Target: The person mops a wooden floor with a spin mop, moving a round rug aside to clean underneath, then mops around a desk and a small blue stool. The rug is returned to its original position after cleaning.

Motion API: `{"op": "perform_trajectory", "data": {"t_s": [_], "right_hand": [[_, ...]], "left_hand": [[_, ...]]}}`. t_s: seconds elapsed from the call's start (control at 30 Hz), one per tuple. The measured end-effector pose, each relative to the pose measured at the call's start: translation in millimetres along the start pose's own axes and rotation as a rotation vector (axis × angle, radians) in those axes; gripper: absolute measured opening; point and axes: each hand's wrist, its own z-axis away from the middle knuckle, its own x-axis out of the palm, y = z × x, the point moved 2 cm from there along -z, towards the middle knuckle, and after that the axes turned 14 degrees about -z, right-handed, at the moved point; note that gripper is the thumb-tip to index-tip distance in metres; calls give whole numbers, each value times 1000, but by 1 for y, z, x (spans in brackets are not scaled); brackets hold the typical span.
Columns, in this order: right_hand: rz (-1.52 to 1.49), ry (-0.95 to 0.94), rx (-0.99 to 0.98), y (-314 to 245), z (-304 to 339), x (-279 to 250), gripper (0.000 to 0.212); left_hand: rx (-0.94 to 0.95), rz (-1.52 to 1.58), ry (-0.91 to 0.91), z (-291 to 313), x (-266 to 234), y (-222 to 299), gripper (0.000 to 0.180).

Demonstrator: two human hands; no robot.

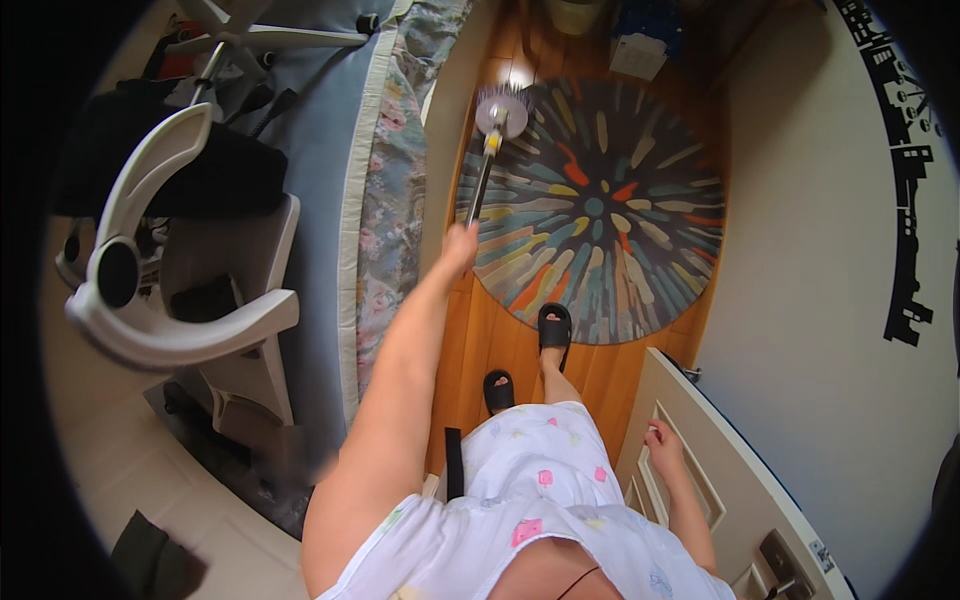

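Observation:
My left arm stretches forward, and my left hand (461, 246) is closed around the handle of a long-handled scrub brush (483, 182). The brush has a dark pole and a round, pale purple head with bristles (503, 110). Its head is held out near the far left edge of a round multicoloured rug (594, 207); whether it touches the floor I cannot tell. My right hand (665, 446) hangs at my side, close to a white panelled door (690, 440). Its fingers are loosely bent, and nothing shows in them.
At my left, a white office chair (180, 330) lies tipped on a bed (325, 150) with a floral skirt (390, 210). A white and blue box (640, 55) and a pale bin (577, 14) stand at the far end. A white wall with black decals (905, 200) runs along the right.

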Motion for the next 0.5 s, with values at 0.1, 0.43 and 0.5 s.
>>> {"op": "perform_trajectory", "data": {"t_s": [0.1,0.43,0.5], "right_hand": [[22,12,43,5,-8,-11,30],[22,-55,-32,-58,1,9,30],[39,-82,-43,-70,-1,18,31]], "left_hand": [[-66,-140,-119,-80,0,40,52],[-275,-179,-314,87,47,-174,61],[-480,-128,-504,160,39,-201,63]]}}
